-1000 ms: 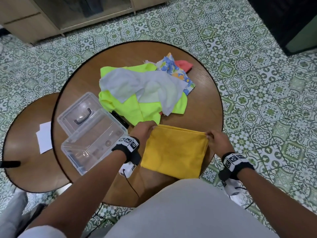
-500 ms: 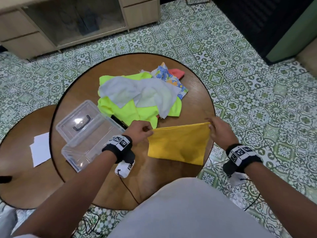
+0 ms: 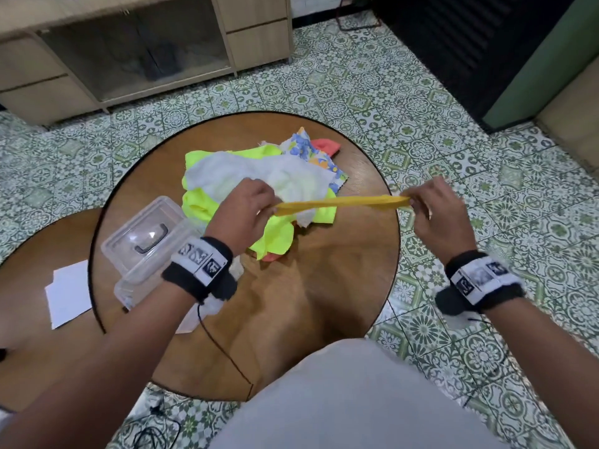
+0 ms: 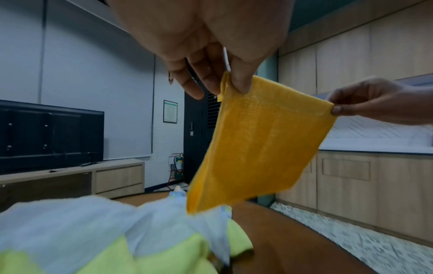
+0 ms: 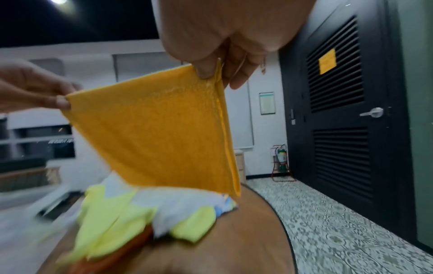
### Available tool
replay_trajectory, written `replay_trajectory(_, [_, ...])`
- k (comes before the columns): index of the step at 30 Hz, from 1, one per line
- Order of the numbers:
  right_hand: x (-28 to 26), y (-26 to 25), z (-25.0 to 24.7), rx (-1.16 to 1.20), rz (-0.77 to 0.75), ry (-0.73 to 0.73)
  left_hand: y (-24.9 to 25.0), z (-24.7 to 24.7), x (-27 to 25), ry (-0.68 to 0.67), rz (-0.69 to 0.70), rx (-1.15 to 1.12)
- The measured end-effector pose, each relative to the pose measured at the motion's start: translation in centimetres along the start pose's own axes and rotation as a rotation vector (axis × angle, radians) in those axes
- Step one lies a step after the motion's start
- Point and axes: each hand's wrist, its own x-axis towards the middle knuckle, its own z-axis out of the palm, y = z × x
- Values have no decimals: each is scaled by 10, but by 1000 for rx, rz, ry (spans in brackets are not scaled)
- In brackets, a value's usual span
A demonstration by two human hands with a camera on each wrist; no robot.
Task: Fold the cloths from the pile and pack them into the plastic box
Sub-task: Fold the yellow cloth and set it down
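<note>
Your left hand [image 3: 241,205] and right hand [image 3: 432,207] each pinch top corner of half-folded yellow cloth [image 4: 260,144]; it hangs taut above pile [image 3: 259,183], likely so layers align before next fold.

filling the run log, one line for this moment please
left hand: pinches folded yellow cloth | right hand: pinches it | cloth: airborne

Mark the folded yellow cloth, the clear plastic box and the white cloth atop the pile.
folded yellow cloth [image 4: 262,140], left wrist view, middle.
clear plastic box [image 3: 142,244], head view, lid.
white cloth [image 3: 291,176], head view, centre.
</note>
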Motion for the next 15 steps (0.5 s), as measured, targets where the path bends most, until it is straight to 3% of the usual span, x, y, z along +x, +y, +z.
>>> replay_trajectory(3, [-49,4,10,-76,-63,-153,4,24,-52,-56,21,-25])
replay_trajectory(8, [-149,31,63,-60,-68,-522,20,99,-145,-410,-55,-49])
replay_trajectory(12, [-191,47,92,34,67,-775,26,144,-186,-666,-184,-80])
replay_trajectory(15, [-198,47,94,85,113,-847,20,154,-196,-794,-239,-80])
